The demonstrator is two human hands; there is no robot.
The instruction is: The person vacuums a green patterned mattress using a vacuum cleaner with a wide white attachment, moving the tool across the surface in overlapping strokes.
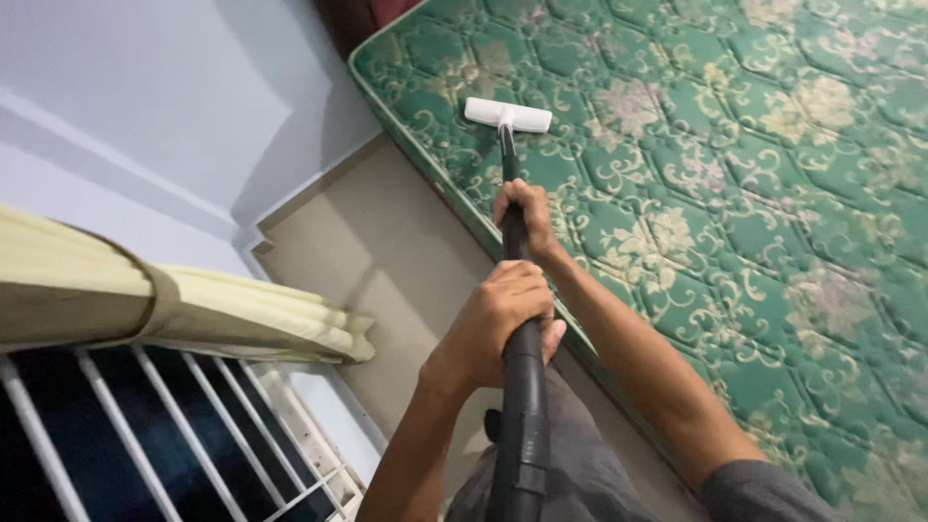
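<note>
A black vacuum wand (522, 387) runs from the bottom of the view up to a white flat nozzle (507, 114). The nozzle rests on a green quilted mattress (754, 193) with a pale floral pattern, near its left edge. My left hand (503, 324) grips the wand low down, close to my body. Further up the tube, my right hand (522, 217) wraps around the wand just below the nozzle's neck. My right forearm stretches over the mattress edge.
A strip of beige floor (387, 251) lies between the mattress and a pale wall (145, 106). At the left, a tied yellow curtain (174, 304) hangs over a window with white bars (145, 435). Dark red fabric shows at the mattress's top corner.
</note>
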